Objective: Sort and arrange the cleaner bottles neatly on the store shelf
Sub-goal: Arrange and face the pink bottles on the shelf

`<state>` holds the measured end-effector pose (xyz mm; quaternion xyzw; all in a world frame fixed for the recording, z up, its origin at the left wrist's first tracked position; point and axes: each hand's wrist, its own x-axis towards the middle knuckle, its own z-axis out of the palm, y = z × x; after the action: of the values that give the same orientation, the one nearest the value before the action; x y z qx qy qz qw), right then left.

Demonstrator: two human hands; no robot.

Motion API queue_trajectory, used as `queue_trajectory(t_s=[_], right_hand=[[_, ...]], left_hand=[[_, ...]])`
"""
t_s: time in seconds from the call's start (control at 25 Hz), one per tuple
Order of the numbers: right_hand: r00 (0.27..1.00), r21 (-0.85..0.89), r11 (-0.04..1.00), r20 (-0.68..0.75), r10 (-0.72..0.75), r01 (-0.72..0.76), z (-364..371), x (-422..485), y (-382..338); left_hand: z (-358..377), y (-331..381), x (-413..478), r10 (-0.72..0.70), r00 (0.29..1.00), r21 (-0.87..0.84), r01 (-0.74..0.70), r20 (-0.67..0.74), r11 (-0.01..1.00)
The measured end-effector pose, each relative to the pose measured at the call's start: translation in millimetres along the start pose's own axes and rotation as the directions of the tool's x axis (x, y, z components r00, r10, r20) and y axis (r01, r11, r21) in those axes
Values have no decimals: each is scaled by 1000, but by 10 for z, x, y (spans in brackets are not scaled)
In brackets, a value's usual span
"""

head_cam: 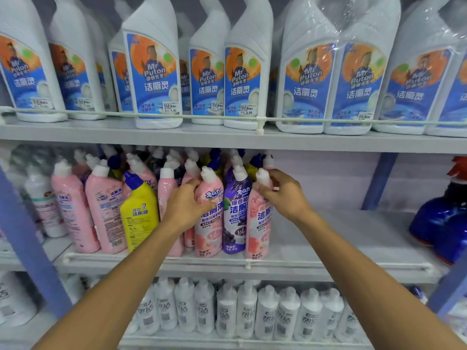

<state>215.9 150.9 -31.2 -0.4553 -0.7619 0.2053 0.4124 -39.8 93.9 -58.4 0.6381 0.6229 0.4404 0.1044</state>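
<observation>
On the middle shelf [328,261] stand several angled-neck cleaner bottles. My left hand [185,207] grips a pink bottle [209,233] around its upper body at the front row. Right of it stands a purple bottle [236,215], untouched. My right hand [284,194] holds the neck of another pink bottle [257,231] at the right end of the row, fingers curled under its white cap. A yellow bottle [139,213] with a blue cap stands left of my left forearm, beside more pink bottles [104,210].
The middle shelf is bare to the right of the pink bottle, up to blue bottles [442,223] at the far right. Large white Mr Puton bottles [154,72] fill the top shelf behind a rail. Several white bottles [247,311] line the bottom shelf. Blue uprights [27,236] frame the shelves.
</observation>
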Motion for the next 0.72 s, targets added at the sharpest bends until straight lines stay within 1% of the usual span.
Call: queue_trajectory(t_s=[0.04, 0.16, 0.2, 0.36, 0.48, 0.6, 0.72], right_hand=[[1000, 26, 1000, 25, 7, -8, -17, -18, 42], [975, 35, 999, 221, 11, -19, -96, -77, 142], [971, 51, 998, 240, 9, -22, -97, -102, 169], [991, 109, 994, 135, -26, 11, -91, -111, 233], [997, 92, 996, 74, -20, 13, -271, -67, 265], [1000, 73, 997, 1, -4, 4, -549, -25, 316], [999, 27, 1000, -31, 11, -10, -874, -29, 453]], left_hand=[[9, 0, -15, -6, 1000, -29, 6, -9, 1000], [-59, 11, -73, 2, 1000, -147, 0, 11, 989], [-85, 30, -101, 20, 1000, -156, -17, 13, 988], [-224, 255, -158, 88, 995, -217, -77, 40, 973], [-299, 503, -102, 137, 987, -237, -114, 84, 965], [-200, 749, -63, 185, 969, -235, -143, 166, 961], [110, 1014, -13, 190, 959, -298, -122, 210, 947]])
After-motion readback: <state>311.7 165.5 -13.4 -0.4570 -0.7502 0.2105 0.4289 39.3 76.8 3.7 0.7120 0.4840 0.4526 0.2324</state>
